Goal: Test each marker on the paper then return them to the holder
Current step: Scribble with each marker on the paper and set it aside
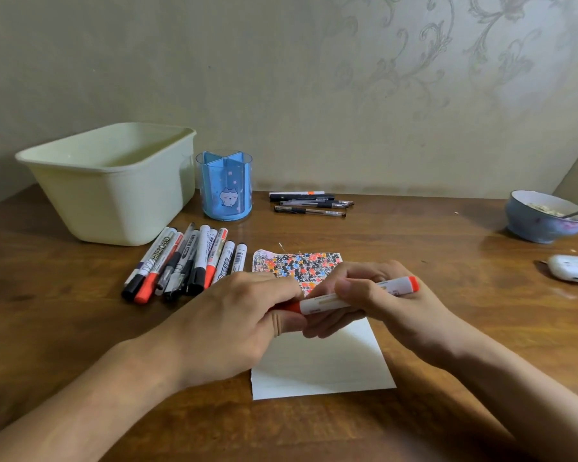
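Both hands hold one red-and-white marker [324, 302] level above the white paper [321, 365]. My left hand [234, 321] pinches its red cap end, and my right hand [374, 295] grips the white barrel. The paper's far part is covered with red, black and blue scribbles [297, 263]. A pile of several markers [187, 261] lies to the left of the paper. The blue divided holder [224, 185] stands behind the pile and looks empty.
A pale green tub [114, 181] sits at the back left. Several pens [311, 203] lie near the wall behind the paper. A bowl with food and a spoon [544, 216] and a white earbud case [573, 269] are at the right.
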`<state>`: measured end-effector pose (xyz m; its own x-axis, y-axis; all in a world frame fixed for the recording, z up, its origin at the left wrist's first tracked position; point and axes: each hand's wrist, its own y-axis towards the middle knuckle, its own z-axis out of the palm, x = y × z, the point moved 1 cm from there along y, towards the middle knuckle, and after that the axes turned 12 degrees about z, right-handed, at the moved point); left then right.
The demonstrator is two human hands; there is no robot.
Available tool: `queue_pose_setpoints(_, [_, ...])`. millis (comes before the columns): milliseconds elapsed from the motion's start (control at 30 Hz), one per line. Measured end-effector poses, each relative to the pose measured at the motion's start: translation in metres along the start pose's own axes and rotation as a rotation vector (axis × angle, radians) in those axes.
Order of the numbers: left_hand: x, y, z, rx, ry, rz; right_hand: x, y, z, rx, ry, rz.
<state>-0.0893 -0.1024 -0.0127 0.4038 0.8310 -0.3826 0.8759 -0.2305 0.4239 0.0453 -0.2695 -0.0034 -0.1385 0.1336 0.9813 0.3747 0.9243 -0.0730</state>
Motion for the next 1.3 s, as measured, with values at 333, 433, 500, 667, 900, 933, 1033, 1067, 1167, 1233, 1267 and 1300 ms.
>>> queue_pose_setpoints(333, [-0.008, 0.003, -0.003, 0.091, -0.218, -0.024, 0.002, -0.006, -0.008, 0.127, -0.059, -0.013])
queue_pose_setpoints(433, [0.003, -0.003, -0.013, 0.131, -0.169, -0.092, 0.008, -0.012, -0.028, 0.008, 0.059, -0.036])
queue_pose_setpoints(500, [0.013, -0.006, -0.029, 0.045, -0.113, -0.138, 0.015, -0.017, -0.060, -0.226, 0.193, -0.120])
queue_pose_setpoints(667, [0.017, -0.007, -0.024, -0.059, -0.011, -0.160, -0.010, -0.003, -0.064, -0.310, 0.052, 0.033])
queue_pose_setpoints(900, [0.020, -0.008, -0.009, 0.000, 0.200, -0.108, -0.022, 0.001, -0.053, -0.216, 0.032, 0.173])
queue_pose_setpoints(933, [0.021, -0.009, -0.007, 0.062, 0.239, -0.112, -0.024, 0.002, -0.052, -0.212, -0.002, 0.187])
queue_pose_setpoints(1033, [0.024, -0.011, -0.004, 0.291, 0.390, -0.205, -0.028, 0.006, -0.049, -0.275, -0.181, 0.179])
queue_pose_setpoints(1067, [0.024, -0.011, -0.005, 0.350, 0.436, -0.243, -0.028, 0.007, -0.050, -0.298, -0.232, 0.172])
queue_pose_setpoints(1167, [0.023, -0.010, -0.005, 0.443, 0.507, -0.325, -0.030, 0.009, -0.051, -0.339, -0.350, 0.145])
queue_pose_setpoints(1233, [0.023, -0.009, -0.005, 0.484, 0.523, -0.368, -0.031, 0.009, -0.051, -0.349, -0.392, 0.124])
queue_pose_setpoints(1267, [0.023, -0.009, -0.005, 0.500, 0.524, -0.385, -0.032, 0.009, -0.051, -0.352, -0.404, 0.118])
queue_pose_setpoints(1300, [0.023, -0.009, -0.005, 0.510, 0.518, -0.398, -0.033, 0.010, -0.050, -0.355, -0.416, 0.117])
